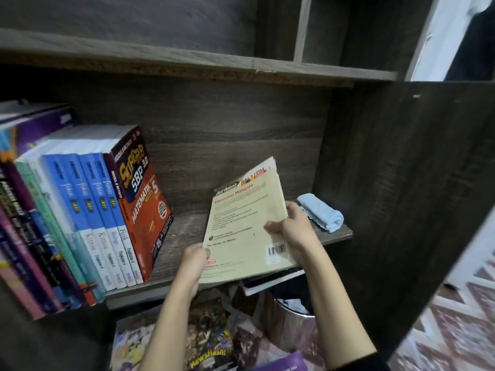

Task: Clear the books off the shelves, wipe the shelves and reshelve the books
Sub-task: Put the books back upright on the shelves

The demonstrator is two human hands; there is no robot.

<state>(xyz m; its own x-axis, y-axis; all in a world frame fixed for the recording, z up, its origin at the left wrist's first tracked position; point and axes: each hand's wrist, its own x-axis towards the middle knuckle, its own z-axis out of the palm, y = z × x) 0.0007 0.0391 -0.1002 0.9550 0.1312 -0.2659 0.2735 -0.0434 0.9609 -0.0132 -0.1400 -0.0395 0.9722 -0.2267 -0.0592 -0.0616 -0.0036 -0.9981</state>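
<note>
Book: yellowed cream paperback [241,223] tilted above the dark wooden shelf [182,236], long axis toward 1 o'clock.
Left hand [194,259]: grips its near-left corner.
Right hand [292,226]: pinches its right edge.
Slot: upright book row [88,210] at 9 o'clock, left hand nearer.

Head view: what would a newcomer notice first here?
The left hand and right hand hold a cream paperback book tilted over the dark wooden shelf. A red-orange Matematik workbook stands leaning to its left; a folded light blue cloth lies at the shelf's right end.
</note>
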